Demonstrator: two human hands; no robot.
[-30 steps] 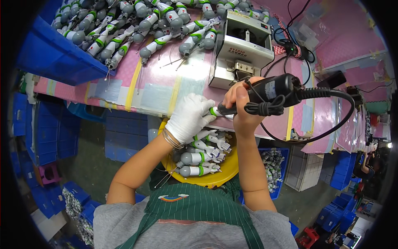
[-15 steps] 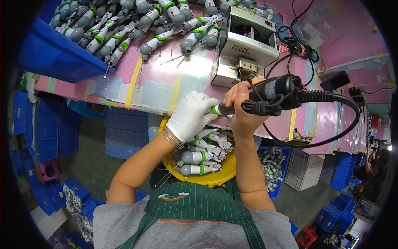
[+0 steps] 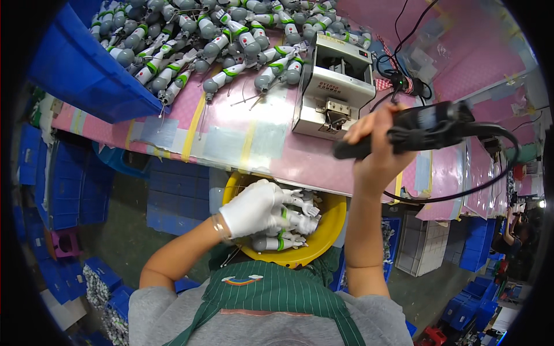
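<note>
Dropped past the table (image 3: 271,162) edge, left hand (image 3: 254,209) is over one basin (image 3: 333,230) (finger grip unclear); right fingers (image 3: 381,126) clamp one tool (image 3: 427,118), room leftward.

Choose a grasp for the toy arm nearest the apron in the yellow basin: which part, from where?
Probably its rounded gray end, from above. The toy arm lies crosswise in the yellow basin, that broad end pointing left with its top uncovered; the narrower fingered end points right, close to a neighbouring arm.
</note>
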